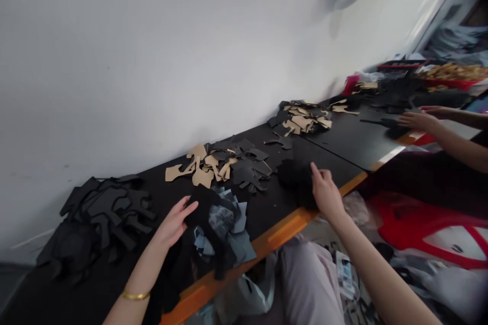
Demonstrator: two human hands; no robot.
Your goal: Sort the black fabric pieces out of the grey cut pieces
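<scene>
**Sorting cut pieces at the black bench**

We sit at the bench (354, 137) with both hands down on piles of cut material. Our left hand (176, 221) lies flat, fingers spread and loose, its fingertips on the edge of a black piece (204, 208) that tops the grey-blue pile (229, 233) just in front of us. It grips nothing; it is only touching. Our right hand (326, 193) rests on a black stack (295, 177) near the orange edge (285, 231) of the bench, fingers pointing up along the stack's side; whether they pinch a piece or merely press on it we cannot tell, as the black blurs together.

Beyond these lie a mixed heap of tan and dark pieces (224, 162), another tan heap (303, 119) farther right, and a wholly black heap (102, 213) at far left by the wall. A co-worker's hands (419, 121) work at the far right end, well apart from ours.

We judge the step in hand to be picking through the piles, with each hand settling on a piece to take. The next move calls for closing the left fingertips on the top black piece alone, so that the grey ones under it stay put, and lifting a single layer off the right stack.
</scene>
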